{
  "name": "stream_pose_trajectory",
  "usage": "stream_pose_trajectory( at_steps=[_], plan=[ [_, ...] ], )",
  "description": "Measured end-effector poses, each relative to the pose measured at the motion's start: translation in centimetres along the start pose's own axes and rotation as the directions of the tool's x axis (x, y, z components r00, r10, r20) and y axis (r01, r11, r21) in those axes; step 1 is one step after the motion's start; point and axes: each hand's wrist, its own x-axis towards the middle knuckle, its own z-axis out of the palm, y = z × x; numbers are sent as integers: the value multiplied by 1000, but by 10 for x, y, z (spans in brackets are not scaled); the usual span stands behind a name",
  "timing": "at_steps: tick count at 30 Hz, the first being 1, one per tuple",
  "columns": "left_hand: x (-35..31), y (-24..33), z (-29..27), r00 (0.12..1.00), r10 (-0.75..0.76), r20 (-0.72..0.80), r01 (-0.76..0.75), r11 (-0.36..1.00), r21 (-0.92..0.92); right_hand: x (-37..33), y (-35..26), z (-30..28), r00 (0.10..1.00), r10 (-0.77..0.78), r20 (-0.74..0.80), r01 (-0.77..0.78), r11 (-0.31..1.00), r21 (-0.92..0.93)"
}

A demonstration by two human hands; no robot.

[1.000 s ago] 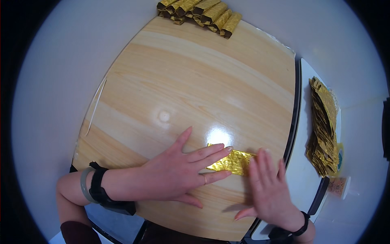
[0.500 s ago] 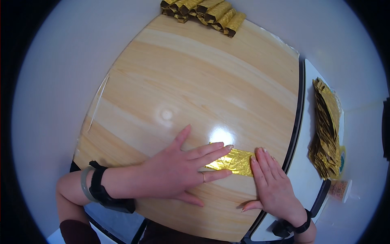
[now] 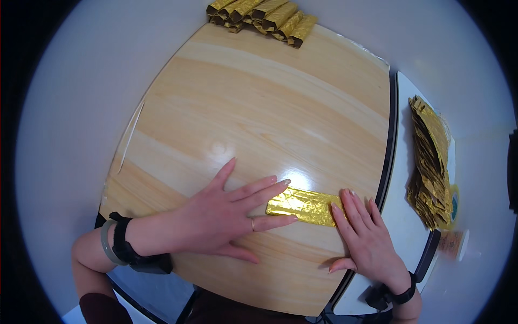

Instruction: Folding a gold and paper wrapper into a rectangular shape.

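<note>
A flat, shiny gold foil paper strip (image 3: 307, 207) lies on the wood-grain table near its front right. My left hand (image 3: 224, 213) is spread out, fingers apart, with its fingertips over the strip's left end. Flat over the right end rests my right hand (image 3: 364, 237), its fingers stretched out and the thumb away to the side. Neither hand grips the paper; the parts under the fingers are hidden.
Several folded gold paper rolls (image 3: 264, 17) are piled at the table's far edge. On a white surface to the right stands a thick stack of gold paper sheets (image 3: 430, 162), with a clear cup (image 3: 454, 244) nearby. A thin white stick (image 3: 130, 137) lies along the left edge.
My left hand has slid left along the strip, uncovering more of its left end. The right hand stays on the right end, having shifted slightly. The whole view has moved a little.
</note>
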Motion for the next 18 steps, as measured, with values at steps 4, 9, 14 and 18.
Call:
stream_pose_trajectory(
  at_steps=[4,9,14,18],
  plan=[
    [-3,-3,-1,1000,9,17,-10,1000,12,0,0,0,1000,-9,-5,9,1000,-10],
    [-1,-13,-7,998,64,5,-64,998,15,-3,4,0,1000,-16,-7,16,1000,7],
    [-1,-17,-5,995,88,-39,-88,996,12,-6,7,-1,1000,2,10,-2,1000,-12],
    [8,-9,-18,980,148,-133,-128,980,151,-5,4,-5,1000,10,16,-10,1000,-30]
  ],
)
